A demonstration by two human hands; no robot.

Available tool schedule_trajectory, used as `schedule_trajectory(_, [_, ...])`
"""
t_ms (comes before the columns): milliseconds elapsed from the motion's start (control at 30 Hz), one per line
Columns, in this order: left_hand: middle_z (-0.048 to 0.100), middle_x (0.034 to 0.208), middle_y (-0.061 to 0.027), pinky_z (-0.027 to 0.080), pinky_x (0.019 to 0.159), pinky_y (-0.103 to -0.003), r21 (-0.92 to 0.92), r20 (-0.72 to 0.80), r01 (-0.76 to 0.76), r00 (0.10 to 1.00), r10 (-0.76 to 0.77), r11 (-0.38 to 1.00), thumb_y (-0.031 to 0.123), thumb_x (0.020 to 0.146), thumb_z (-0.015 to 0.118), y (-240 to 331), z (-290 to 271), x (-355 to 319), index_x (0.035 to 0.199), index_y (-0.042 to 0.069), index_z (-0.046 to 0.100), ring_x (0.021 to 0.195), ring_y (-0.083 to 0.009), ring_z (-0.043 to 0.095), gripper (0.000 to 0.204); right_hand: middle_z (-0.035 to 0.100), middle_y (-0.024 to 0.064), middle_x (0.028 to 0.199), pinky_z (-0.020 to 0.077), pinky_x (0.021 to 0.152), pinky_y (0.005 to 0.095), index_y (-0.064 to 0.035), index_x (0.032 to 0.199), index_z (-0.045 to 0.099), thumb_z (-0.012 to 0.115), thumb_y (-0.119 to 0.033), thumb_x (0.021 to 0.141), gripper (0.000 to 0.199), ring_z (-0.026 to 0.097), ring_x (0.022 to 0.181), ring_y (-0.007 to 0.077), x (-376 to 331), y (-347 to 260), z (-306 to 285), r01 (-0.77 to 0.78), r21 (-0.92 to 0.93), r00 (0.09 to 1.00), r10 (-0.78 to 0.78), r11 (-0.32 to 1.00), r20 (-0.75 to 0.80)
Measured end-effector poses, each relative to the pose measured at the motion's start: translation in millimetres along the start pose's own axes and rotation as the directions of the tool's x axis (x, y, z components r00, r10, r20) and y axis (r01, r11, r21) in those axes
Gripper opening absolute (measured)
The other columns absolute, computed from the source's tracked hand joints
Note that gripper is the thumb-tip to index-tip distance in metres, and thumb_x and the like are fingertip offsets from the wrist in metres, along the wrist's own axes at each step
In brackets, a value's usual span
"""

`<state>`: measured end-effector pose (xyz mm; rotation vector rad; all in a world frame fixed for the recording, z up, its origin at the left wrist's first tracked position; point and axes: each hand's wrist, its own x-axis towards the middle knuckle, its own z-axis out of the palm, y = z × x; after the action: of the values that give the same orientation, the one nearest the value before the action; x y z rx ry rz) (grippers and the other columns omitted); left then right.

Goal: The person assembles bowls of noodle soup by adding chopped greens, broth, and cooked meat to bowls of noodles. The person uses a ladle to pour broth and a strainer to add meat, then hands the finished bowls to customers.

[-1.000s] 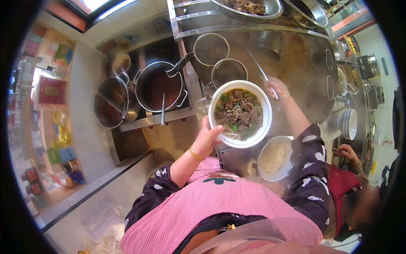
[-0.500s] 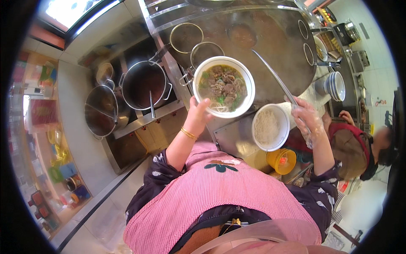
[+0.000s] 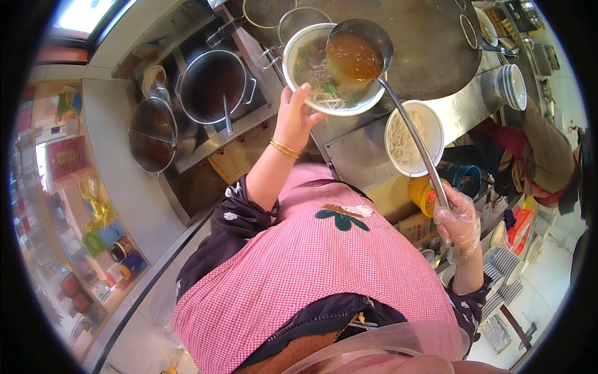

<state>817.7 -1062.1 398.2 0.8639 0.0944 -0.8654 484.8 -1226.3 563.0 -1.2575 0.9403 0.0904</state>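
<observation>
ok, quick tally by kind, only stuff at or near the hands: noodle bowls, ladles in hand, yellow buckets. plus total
Noodle bowls: 2 (held bowl in the left hand; second bowl beside it)
Ladles in hand: 1 (steel ladle, right hand)
Yellow buckets: 1 (yellow bucket)
Total: 4

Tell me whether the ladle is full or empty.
Not empty: the ladle, in the right hand, holds brown broth, visible inside its round head. Exactly how full, I cannot tell.

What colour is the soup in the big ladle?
The broth in the ladle looks orangey-brown. It shows best in the head view.
</observation>
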Motion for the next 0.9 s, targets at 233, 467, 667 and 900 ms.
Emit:
schedule_trajectory(233, [0.054, 0.122, -0.0126, 0.059, 0.083, -0.048, -0.01, -0.002, -0.005, 1.0, 0.005, 1.0, 0.014, 0.09, 0.06, 5.3, 0.2, 5.5, 0.13, 0.005, 0.043, 0.112, -0.0298, 0.06, 0.044, 0.061, 0.0045, 0.084, 0.0497, 0.067, 0.0288, -0.005, 0.142, 0.052, 0.063, -0.003, 0.086, 0.057, 0.061, 0.071, 0.0148, 19.7, 46.3, -8.8, 0.384, -0.678, 0.841, -0.541, 0.627, -0.024])
schedule_trajectory(467, [0.056, 0.122, -0.0111, 0.061, 0.079, -0.045, -0.082, 0.054, 0.004, 0.999, 0.0, 0.997, 0.013, 0.091, 0.057, 4.6, 1.0, 13.0, 0.128, 0.006, 0.044, 0.106, -0.0271, 0.064, 0.04, 0.06, 0.0064, 0.077, 0.0465, 0.058, 0.0263, -0.0033, 0.142, 0.051, 0.061, -0.003, 0.086, 0.057, 0.058, 0.06, 0.0155, 28.8, 12.0, -16.4, 0.404, -0.68, 0.815, -0.579, 0.612, -0.036])
schedule_trajectory(667, [0.056, 0.121, -0.0075, 0.06, 0.078, -0.04, -0.08, 0.099, -0.015, 0.995, 0.023, 0.997, 0.013, 0.089, 0.061, 11.5, 12.9, 14.5, 0.134, 0.01, 0.044, 0.106, -0.0212, 0.062, 0.047, 0.051, 0.0002, 0.066, 0.0298, 0.036, 0.0167, 0.0081, 0.139, 0.045, 0.056, -0.008, 0.09, 0.053, 0.037, 0.04, 0.0045, 84.0, -82.4, -14.9, 0.267, 0.098, 0.961, -0.272, 0.959, 0.042])
schedule_trajectory(900, [0.054, 0.127, -0.0078, 0.057, 0.082, -0.043, -0.047, 0.099, 0.037, 0.995, -0.032, 0.998, 0.012, 0.087, 0.061, 2.5, 11.5, 1.3, 0.137, 0.012, 0.042, 0.111, -0.0198, 0.059, 0.053, 0.067, 0.0065, 0.102, 0.0437, 0.059, 0.0165, 0.0033, 0.13, 0.053, 0.058, -0.018, 0.099, 0.038, 0.058, 0.075, 0.0054, 323.1, -239.7, 43.4, 0.677, 0.09, 0.639, -0.645, 0.73, 0.419])
